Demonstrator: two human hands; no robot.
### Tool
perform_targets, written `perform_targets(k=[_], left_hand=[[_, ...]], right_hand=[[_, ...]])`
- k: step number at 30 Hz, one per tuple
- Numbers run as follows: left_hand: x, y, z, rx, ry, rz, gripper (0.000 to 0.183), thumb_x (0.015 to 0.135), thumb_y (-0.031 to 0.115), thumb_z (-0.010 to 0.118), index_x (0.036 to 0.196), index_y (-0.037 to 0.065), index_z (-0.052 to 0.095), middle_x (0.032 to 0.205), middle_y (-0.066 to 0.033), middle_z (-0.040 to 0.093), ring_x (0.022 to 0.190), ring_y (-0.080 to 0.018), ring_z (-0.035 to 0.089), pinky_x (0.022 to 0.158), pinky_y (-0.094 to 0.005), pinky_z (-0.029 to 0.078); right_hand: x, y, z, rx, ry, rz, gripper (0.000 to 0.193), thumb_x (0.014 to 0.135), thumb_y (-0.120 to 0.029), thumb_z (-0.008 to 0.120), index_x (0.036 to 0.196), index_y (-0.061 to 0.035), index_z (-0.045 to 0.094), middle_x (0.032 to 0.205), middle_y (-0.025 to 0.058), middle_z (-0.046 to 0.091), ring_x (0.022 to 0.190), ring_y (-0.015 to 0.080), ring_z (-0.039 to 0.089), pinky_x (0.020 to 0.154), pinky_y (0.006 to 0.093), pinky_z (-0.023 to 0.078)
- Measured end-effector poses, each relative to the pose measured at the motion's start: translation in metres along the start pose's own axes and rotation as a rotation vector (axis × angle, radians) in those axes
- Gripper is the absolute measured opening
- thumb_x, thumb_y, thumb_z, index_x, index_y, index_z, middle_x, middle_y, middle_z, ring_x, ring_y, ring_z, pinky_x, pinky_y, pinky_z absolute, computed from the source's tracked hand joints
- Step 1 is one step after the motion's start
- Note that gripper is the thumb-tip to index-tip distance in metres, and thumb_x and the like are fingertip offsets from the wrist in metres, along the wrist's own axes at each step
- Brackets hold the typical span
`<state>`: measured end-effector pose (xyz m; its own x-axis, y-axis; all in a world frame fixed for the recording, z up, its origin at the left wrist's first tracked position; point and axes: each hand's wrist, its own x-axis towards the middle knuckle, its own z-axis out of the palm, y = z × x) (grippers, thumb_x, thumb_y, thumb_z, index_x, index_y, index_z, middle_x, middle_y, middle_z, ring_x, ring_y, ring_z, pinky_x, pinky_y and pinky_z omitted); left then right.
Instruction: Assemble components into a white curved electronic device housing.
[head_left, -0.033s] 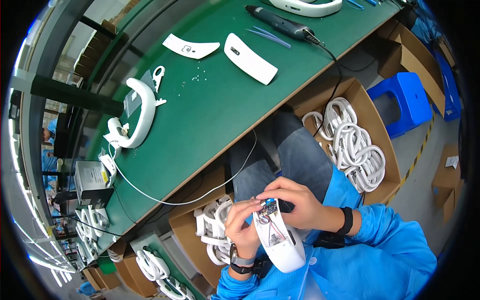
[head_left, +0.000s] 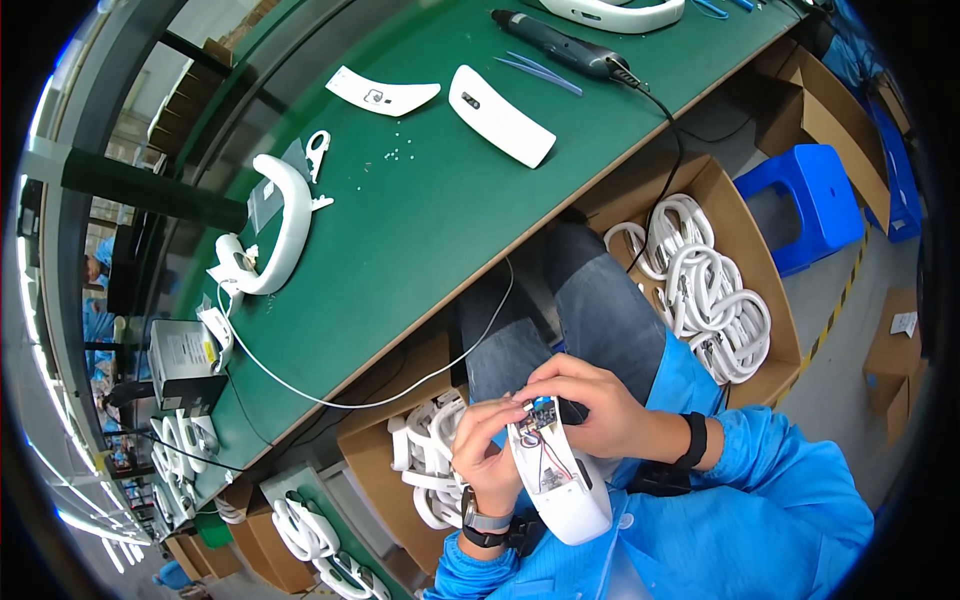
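Observation:
Over my lap I hold a curved white plastic housing (head_left: 578, 510), its open side facing up. Inside it show a circuit board (head_left: 541, 416) and thin red and dark wires (head_left: 546, 452). My left hand (head_left: 487, 448) grips the housing's left edge, fingertips at the board end. My right hand (head_left: 588, 402) wraps the other side, thumb and fingers closed near the same end. The fingertips of both hands almost meet over the top of the board. What lies under the fingers is hidden.
On the green bench (head_left: 400, 230) lie two curved white covers (head_left: 503, 118), blue tweezers (head_left: 540, 73), a dark electric screwdriver (head_left: 560, 45) and a white ring-shaped part (head_left: 292, 225). Cardboard boxes of white rings (head_left: 700, 280) flank my legs. A blue stool (head_left: 805, 205) stands at right. A white cable (head_left: 420, 397) droops off the bench.

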<state>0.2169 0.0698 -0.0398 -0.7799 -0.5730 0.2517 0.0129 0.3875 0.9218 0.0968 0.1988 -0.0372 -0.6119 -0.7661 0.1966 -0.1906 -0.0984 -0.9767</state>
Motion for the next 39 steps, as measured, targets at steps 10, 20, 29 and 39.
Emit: perform_targets(k=[10, 20, 29, 39], left_hand=[[-0.012, -0.006, -0.001, -0.184, -0.018, -0.030, 0.015, 0.075, -0.004, 0.075, 0.089, 0.000, 0.073, 0.091, -0.0124, 0.067, 0.089, -0.0242, 0.066, 0.091, -0.0422, 0.054], [-0.021, -0.010, 0.001, -0.272, -0.014, -0.129, 0.015, 0.074, -0.005, 0.075, 0.088, -0.001, 0.073, 0.088, -0.0119, 0.066, 0.087, -0.0241, 0.066, 0.089, -0.0408, 0.055], [-0.014, -0.007, 0.007, -0.232, -0.003, -0.024, 0.014, 0.075, -0.004, 0.075, 0.088, 0.000, 0.073, 0.090, -0.0123, 0.066, 0.089, -0.0248, 0.067, 0.090, -0.0429, 0.055], [-0.011, -0.017, 0.006, -0.125, -0.051, -0.008, 0.022, 0.071, -0.002, 0.079, 0.091, 0.000, 0.072, 0.091, -0.0116, 0.066, 0.089, -0.0243, 0.068, 0.088, -0.0418, 0.057]], right_hand=[[0.007, 0.003, -0.016, 0.158, -0.235, 0.057, 0.042, 0.068, -0.007, 0.083, 0.107, -0.0037, 0.069, 0.104, 0.0095, 0.064, 0.099, 0.0240, 0.065, 0.088, 0.0329, 0.051], [-0.002, 0.017, -0.006, 0.324, -0.263, 0.156, 0.042, 0.067, -0.005, 0.082, 0.105, -0.0026, 0.065, 0.103, 0.0072, 0.060, 0.100, 0.0198, 0.060, 0.091, 0.0315, 0.047], [-0.004, 0.006, -0.011, 0.198, -0.161, 0.090, 0.044, 0.067, -0.007, 0.083, 0.108, -0.0022, 0.067, 0.107, 0.0102, 0.064, 0.102, 0.0233, 0.064, 0.091, 0.0337, 0.050], [-0.014, 0.010, 0.001, 0.008, 0.034, 0.071, 0.038, 0.072, -0.007, 0.079, 0.110, -0.0021, 0.072, 0.102, 0.0113, 0.069, 0.089, 0.0227, 0.070, 0.077, 0.0298, 0.056]])
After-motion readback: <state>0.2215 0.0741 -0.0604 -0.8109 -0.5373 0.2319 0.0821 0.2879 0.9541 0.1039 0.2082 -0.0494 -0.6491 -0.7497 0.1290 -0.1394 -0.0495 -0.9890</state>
